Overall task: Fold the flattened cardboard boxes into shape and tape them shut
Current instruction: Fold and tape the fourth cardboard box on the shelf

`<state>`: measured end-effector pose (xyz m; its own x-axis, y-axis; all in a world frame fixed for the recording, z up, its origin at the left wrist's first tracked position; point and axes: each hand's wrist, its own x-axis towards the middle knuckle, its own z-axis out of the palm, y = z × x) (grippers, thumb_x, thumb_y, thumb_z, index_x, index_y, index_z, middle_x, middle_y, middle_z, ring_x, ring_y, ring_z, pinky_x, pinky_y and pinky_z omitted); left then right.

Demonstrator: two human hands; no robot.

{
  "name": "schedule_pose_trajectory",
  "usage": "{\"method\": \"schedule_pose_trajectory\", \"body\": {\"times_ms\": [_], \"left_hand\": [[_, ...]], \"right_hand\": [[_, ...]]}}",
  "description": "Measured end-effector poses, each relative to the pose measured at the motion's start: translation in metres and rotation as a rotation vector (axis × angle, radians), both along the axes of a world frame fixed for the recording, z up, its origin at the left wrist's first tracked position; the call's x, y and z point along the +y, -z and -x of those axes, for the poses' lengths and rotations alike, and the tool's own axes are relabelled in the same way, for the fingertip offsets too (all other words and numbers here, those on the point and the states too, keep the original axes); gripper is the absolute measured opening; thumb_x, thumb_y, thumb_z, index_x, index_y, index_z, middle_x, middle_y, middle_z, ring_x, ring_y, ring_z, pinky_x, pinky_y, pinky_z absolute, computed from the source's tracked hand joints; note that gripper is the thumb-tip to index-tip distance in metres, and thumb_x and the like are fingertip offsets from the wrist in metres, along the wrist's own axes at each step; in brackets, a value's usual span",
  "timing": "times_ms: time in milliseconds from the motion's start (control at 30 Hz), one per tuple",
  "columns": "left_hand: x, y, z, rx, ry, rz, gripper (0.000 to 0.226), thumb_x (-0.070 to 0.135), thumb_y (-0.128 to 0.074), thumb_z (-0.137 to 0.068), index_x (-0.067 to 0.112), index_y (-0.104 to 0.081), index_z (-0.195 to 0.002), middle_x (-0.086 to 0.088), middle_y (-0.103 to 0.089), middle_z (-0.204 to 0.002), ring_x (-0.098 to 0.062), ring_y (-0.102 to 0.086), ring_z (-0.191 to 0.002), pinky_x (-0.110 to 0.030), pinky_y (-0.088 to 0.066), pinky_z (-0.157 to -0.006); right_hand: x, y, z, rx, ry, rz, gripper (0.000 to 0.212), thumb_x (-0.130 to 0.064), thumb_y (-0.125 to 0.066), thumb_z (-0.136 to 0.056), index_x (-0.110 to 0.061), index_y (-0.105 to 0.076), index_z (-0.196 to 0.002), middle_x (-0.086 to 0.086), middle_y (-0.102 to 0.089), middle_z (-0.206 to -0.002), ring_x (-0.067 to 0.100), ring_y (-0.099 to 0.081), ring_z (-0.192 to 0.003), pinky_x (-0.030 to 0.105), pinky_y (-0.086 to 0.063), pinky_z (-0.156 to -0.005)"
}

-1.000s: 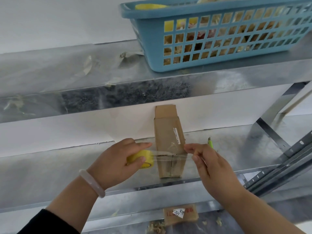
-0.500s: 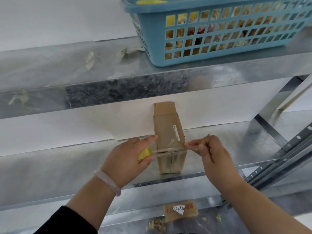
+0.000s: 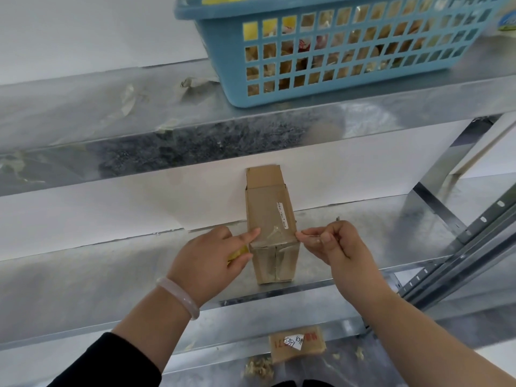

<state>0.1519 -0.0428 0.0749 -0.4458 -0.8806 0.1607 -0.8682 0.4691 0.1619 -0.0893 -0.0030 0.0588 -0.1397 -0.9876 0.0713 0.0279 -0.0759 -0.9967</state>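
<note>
gripping yellow tape roll point(image 3: 238, 251) in left hand point(image 3: 212, 258), pressing clear tape strip point(image 3: 275, 236) by forefinger onto narrow brown cardboard box point(image 3: 269, 213), frame centre, on metal shelf point(image 3: 111, 265); pinching tape's end in right hand point(image 3: 337, 247).

Box point(image 3: 269, 219) on middle shelf point(image 3: 111, 275) between hands; basket point(image 3: 335, 51) on shelf above; carton point(image 3: 297, 344) on shelf below.

White sticker point(image 3: 293, 343) on lower cardboard piece point(image 3: 314, 349) reads "5391" (handwritten).
</note>
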Motion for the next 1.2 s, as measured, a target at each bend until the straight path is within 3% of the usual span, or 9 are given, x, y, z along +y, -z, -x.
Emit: {"method": "schedule_pose_trajectory", "body": {"times_ms": [67,200,400,500,600,800,967,1100,1200], "left_hand": [[-0.001,-0.003,0.001,0.003,-0.005,-0.014,0.056,0.063,-0.024,-0.086,0.052,-0.04,-0.138,0.013,-0.048,-0.084,-0.007,-0.051,-0.071,-0.021,-0.04,-0.061],[0.0,-0.007,0.005,-0.004,-0.018,-0.062,0.046,0.053,-0.045,-0.094,0.054,-0.034,-0.139,0.011,-0.049,-0.091,-0.008,-0.052,-0.08,-0.023,-0.043,-0.068],[0.0,-0.006,0.009,-0.014,-0.037,-0.041,0.045,0.049,-0.052,-0.092,0.052,-0.042,-0.136,0.012,-0.048,-0.083,-0.007,-0.051,-0.071,-0.018,-0.035,-0.059],[-0.002,-0.007,0.009,-0.011,-0.041,-0.053,0.045,0.048,-0.054,-0.091,0.053,-0.042,-0.135,0.012,-0.049,-0.082,-0.008,-0.052,-0.071,-0.013,-0.031,-0.058],[-0.002,-0.006,0.01,-0.008,-0.037,-0.054,0.045,0.047,-0.058,-0.09,0.051,-0.046,-0.133,0.013,-0.048,-0.079,-0.008,-0.052,-0.068,-0.02,-0.04,-0.057],[-0.004,-0.005,0.01,-0.023,-0.01,-0.041,0.049,0.056,-0.04,-0.085,0.045,-0.054,-0.13,0.015,-0.048,-0.074,-0.006,-0.051,-0.06,-0.022,-0.045,-0.05],[-0.004,-0.004,0.008,0.004,-0.006,-0.029,0.048,0.056,-0.04,-0.085,0.044,-0.056,-0.129,0.014,-0.05,-0.073,-0.005,-0.052,-0.061,-0.022,-0.045,-0.05],[-0.005,-0.005,0.009,0.014,-0.003,-0.043,0.048,0.056,-0.04,-0.085,0.045,-0.055,-0.129,0.014,-0.048,-0.073,-0.006,-0.051,-0.06,-0.024,-0.046,-0.05],[-0.008,-0.006,0.009,0.003,0.002,-0.063,0.05,0.06,-0.034,-0.084,0.049,-0.052,-0.13,0.014,-0.047,-0.073,-0.006,-0.051,-0.062,-0.024,-0.045,-0.052]], "right_hand": [[0.0,-0.002,-0.001,-0.115,0.004,-0.042,0.015,-0.006,-0.041,-0.102,0.0,-0.049,-0.092,0.011,-0.074,-0.099,0.016,-0.071,-0.1,0.024,-0.055,-0.089],[-0.002,-0.001,0.002,-0.286,0.014,-0.115,0.014,-0.004,-0.042,-0.102,0.005,-0.05,-0.098,0.018,-0.073,-0.1,0.022,-0.071,-0.101,0.024,-0.056,-0.087],[-0.01,0.012,0.004,-0.502,0.058,-0.218,0.012,-0.003,-0.045,-0.101,0.001,-0.054,-0.094,0.023,-0.072,-0.098,0.029,-0.071,-0.1,0.034,-0.056,-0.091],[-0.013,0.025,0.003,-0.536,0.079,-0.29,0.012,-0.005,-0.05,-0.098,0.002,-0.058,-0.091,0.019,-0.074,-0.09,0.026,-0.072,-0.091,0.034,-0.058,-0.089],[-0.014,0.042,-0.001,-0.534,0.092,-0.334,0.01,-0.009,-0.058,-0.092,-0.002,-0.06,-0.086,0.013,-0.072,-0.079,0.021,-0.07,-0.082,0.035,-0.057,-0.09],[-0.02,0.057,-0.016,-0.572,0.128,-0.446,0.015,-0.025,-0.075,-0.064,-0.014,-0.07,-0.073,0.013,-0.069,-0.083,0.027,-0.062,-0.087,0.043,-0.051,-0.096],[-0.03,0.068,-0.022,-0.647,0.115,-0.557,0.005,-0.009,-0.07,-0.085,-0.011,-0.066,-0.084,0.012,-0.067,-0.087,0.024,-0.059,-0.086,0.033,-0.051,-0.083],[-0.031,0.067,-0.014,-0.4,0.194,-0.536,0.013,-0.007,-0.069,-0.088,-0.017,-0.069,-0.097,0.009,-0.074,-0.099,0.021,-0.07,-0.094,0.037,-0.056,-0.091],[-0.019,0.045,-0.01,0.071,0.288,-0.14,0.022,-0.019,-0.058,-0.098,-0.029,-0.066,-0.116,-0.004,-0.069,-0.116,-0.003,-0.062,-0.104,0.02,-0.049,-0.098]]}}
